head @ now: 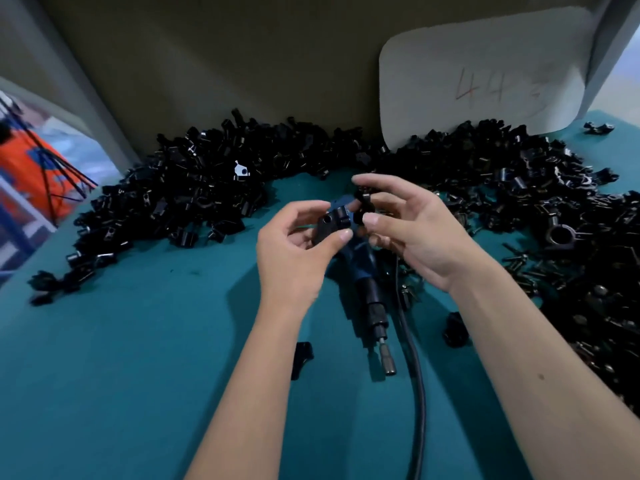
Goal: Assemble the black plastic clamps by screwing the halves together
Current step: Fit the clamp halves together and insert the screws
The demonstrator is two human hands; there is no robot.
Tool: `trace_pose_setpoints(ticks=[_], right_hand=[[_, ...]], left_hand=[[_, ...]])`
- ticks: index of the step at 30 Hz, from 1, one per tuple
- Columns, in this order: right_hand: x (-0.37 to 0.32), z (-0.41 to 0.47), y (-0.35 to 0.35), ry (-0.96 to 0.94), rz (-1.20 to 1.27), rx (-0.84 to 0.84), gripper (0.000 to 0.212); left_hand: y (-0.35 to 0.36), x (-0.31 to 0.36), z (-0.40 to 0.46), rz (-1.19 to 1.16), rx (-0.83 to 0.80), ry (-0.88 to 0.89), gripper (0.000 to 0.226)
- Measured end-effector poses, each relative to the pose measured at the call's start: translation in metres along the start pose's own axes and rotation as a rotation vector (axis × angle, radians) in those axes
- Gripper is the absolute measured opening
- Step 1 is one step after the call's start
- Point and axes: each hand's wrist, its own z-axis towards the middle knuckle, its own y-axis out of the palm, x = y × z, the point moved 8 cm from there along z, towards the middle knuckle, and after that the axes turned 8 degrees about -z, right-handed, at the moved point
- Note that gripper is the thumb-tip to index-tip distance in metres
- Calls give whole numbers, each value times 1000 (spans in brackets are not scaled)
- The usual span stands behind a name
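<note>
Forearms nearest, over the green counter. Far left: loose pile of clamp parts, within reach. Left hand pinches one clamp half, hole up for mating; right hand pinches, prob., the other half. Powered driver lies below, ready.

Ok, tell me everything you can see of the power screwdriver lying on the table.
The power screwdriver lies flat on the teal table, under both hands and touched by neither. Its body looks dark blue, narrowing to a black collar and a silver bit tip that points toward the person. A black cable runs along its right side. Its far end is hidden behind the hands.
</note>
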Motion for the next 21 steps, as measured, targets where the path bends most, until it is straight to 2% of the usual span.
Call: trace_pose_setpoints(ticks=[6,11,15,21], right_hand=[[-4,-4,-3,-77,-227,44,58],[-8,-4,-3,-112,-282,55,38],[-8,-5,-1,-103,-261,17,38],[-11,-5,3,-123,-242,-12,37]], left_hand=[[-1,-16,-1,-213,-68,-112,32],[3,-17,0,-271,-144,-139,29],[7,-15,1,-273,-203,-109,31],[10,-18,0,-336,-172,-152,27]])
